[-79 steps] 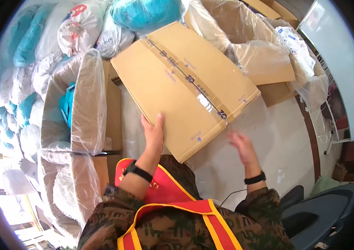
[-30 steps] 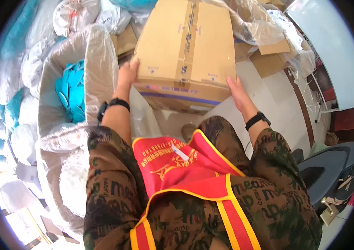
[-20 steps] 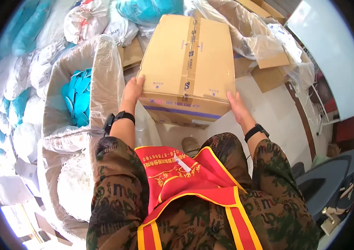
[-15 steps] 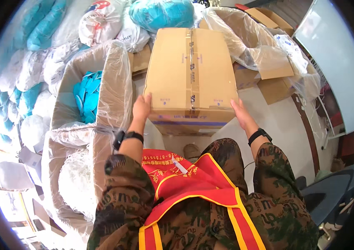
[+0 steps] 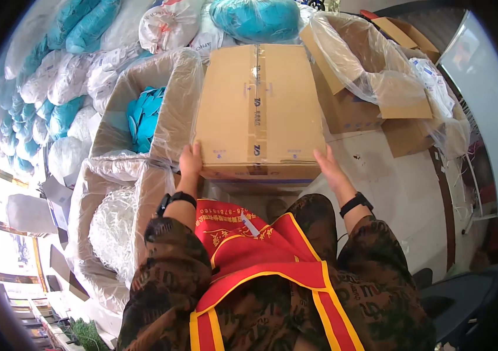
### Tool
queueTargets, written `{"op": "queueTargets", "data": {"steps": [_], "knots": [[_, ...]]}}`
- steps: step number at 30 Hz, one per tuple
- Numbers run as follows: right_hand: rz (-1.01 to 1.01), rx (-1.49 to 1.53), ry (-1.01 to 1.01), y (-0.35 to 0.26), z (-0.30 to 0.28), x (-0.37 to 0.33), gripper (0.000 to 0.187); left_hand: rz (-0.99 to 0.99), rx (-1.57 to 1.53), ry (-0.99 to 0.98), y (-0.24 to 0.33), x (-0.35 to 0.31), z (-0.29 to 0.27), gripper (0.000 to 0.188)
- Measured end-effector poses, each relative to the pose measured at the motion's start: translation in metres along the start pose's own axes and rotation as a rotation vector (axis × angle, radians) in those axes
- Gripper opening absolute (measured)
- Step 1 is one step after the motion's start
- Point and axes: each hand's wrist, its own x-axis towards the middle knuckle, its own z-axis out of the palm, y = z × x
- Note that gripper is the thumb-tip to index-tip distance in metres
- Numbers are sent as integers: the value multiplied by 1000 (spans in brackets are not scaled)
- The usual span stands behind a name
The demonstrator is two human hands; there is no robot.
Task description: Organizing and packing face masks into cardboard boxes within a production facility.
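A large taped cardboard box (image 5: pixel 287 99) is in front of me, its top closed and a printed strip of tape running down the middle. My left hand (image 5: pixel 191 161) grips its near left corner, and my right hand (image 5: pixel 331 167) presses against the near right side. The palms and some fingers are hidden against the sides. Close by on the left is a plastic-lined carton (image 5: pixel 180 88) holding teal flat pieces (image 5: pixel 145 120). Nearer to me, another lined carton (image 5: pixel 146 213) contains a heap of thin white loops or strands (image 5: pixel 111 234).
Bagged teal and white goods (image 5: pixel 64 76) are piled at the far left. Beyond the box lies a teal bundle in clear plastic (image 5: pixel 255 20). An open lined carton (image 5: pixel 348 50) stands at the far right, near a pale board (image 5: pixel 477 105). A dark chair (image 5: pixel 465 298) is at lower right.
The box has shifted left between my hands, closer to the lined carton with teal pieces and farther from the right-hand carton. My view has turned slightly. Both hands stay on the box.
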Motion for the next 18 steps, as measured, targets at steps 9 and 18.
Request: {"op": "queueTargets", "data": {"steps": [9, 18], "knots": [[-40, 16, -2, -9, 5, 12, 66, 10, -82, -27, 11, 14, 6, 48], [43, -70, 3, -22, -8, 21, 64, -29, -14, 12, 11, -18, 17, 52]]}}
